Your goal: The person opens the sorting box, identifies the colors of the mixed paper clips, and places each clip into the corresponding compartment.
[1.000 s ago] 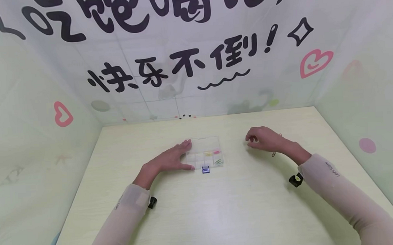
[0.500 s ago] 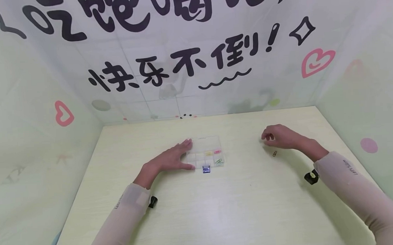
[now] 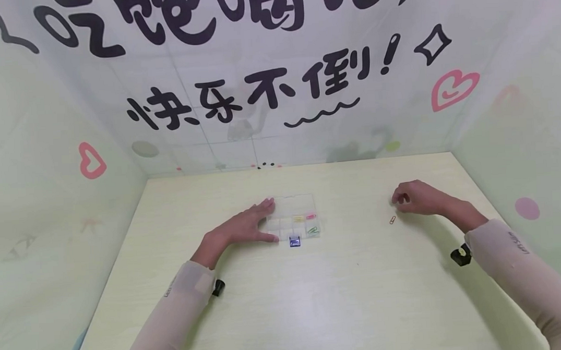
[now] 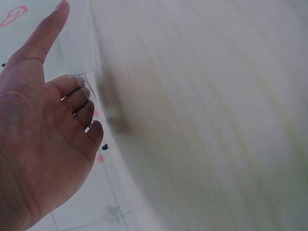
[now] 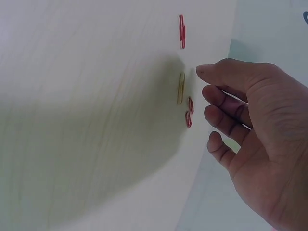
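My left hand (image 3: 256, 225) lies flat with straight fingers against the left side of a clear compartment box (image 3: 294, 201); the left wrist view shows its fingers (image 4: 79, 96) at the box's edge (image 4: 79, 53). The box holds yellow, pink and green paper clips (image 3: 311, 223). A blue binder clip (image 3: 294, 241) sits just in front of it. My right hand (image 3: 410, 198) hovers far to the right, fingers loosely curled and holding nothing. Its fingertips (image 5: 211, 96) are close to a gold paper clip (image 5: 181, 88) and two small red clips (image 5: 189, 113) on the table.
Another red paper clip (image 5: 181, 31) lies further off on the pale wooden table (image 3: 314, 299). In the head view one loose clip (image 3: 392, 219) shows left of the right hand. Printed panels wall in the table at the back and both sides.
My right hand has moved right across the table, away from the box, uncovering the loose clip. The left hand and the box have stayed put.
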Demonstrator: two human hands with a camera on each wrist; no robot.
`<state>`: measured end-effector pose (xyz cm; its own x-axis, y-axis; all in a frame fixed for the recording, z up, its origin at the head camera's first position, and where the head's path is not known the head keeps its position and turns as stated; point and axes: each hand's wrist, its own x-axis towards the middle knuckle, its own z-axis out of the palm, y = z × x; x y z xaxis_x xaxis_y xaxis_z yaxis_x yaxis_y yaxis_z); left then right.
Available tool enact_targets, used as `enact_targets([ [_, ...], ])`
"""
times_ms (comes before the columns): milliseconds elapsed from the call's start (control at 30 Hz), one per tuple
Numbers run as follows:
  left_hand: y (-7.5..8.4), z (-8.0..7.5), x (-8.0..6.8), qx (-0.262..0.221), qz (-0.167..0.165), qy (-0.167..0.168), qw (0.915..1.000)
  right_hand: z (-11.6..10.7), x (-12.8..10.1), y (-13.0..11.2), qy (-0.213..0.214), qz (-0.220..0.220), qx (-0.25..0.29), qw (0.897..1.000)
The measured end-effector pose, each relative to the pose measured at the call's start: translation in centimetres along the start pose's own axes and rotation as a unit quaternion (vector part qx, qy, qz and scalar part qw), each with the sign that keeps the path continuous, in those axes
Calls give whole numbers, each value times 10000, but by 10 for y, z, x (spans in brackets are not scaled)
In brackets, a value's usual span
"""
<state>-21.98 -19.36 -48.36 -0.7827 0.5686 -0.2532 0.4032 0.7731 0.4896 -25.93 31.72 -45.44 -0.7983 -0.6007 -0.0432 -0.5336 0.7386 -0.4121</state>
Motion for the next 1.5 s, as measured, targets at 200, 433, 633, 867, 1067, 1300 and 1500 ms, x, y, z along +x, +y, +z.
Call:
enact_targets([
  [200,1,-1,-1,-92,-27,-6,10000,-1,-8,10,-58,94,3,9999],
  [433,2,-1,-2,-107,-50,-19,9999,2,-12,17,-86,150,7,9998],
  [633,2,1,-1,-101,-47,17,9999,4,-11,19,-149,171,196,9995],
  [867,2,2,-2,-89,-54,30,9999,7,-10,22,-199,131,313,9992],
  [1067,1,2,-2,-59,-42,35,10000,8,-11,19,-123,103,380,9991],
  [1300,3,-1,-3,-71,-22,50,10000,6,-10,11,-45,267,371,9989],
  [1500,3,-1,-3,-23,-27,38,10000,4,-5,3,144,128,364,9992],
])
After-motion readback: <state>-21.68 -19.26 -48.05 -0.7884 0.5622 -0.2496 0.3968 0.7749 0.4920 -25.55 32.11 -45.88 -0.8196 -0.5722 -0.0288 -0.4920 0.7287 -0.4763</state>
